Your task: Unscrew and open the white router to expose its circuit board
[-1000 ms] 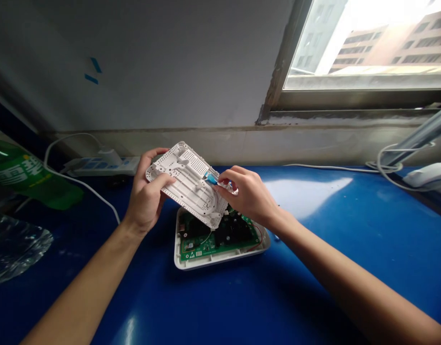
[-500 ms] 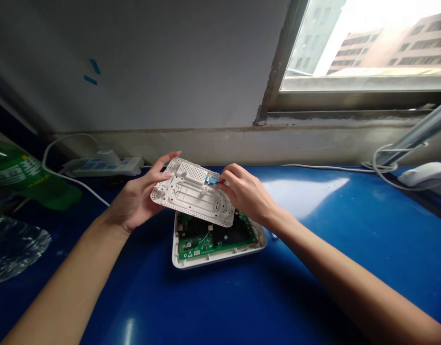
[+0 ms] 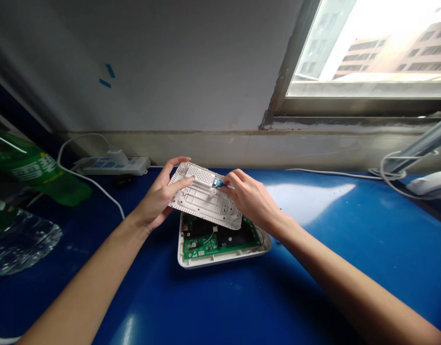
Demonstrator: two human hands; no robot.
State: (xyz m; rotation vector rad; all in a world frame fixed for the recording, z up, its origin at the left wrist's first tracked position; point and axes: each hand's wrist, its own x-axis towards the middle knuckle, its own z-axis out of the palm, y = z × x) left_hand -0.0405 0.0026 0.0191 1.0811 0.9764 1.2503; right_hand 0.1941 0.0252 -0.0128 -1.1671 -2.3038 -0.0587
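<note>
My left hand (image 3: 156,196) grips the left edge of a white perforated plastic cover (image 3: 206,203), thumb lying across its ribbed inner face. My right hand (image 3: 251,199) pinches a small blue fibre-style connector (image 3: 218,182) at the cover's far edge, and the fingers hide part of it. The cover hangs low over an open white plastic housing base (image 3: 220,262), overlapping its far part. That base holds a green circuit board (image 3: 209,248) with black parts and thin wires; the cover hides the board's far section.
A blue table runs across the view below a grey wall and a bright window. Left stand a green plastic bottle (image 3: 33,167), a power strip (image 3: 112,166) with a white cable, and crumpled clear plastic (image 3: 22,242). A white object (image 3: 430,184) and cables lie right.
The cover has swung from a steep tilt to nearly flat and moved slightly right, staying above the base. My left hand has shifted its grip along the edge; the view has shifted a little.
</note>
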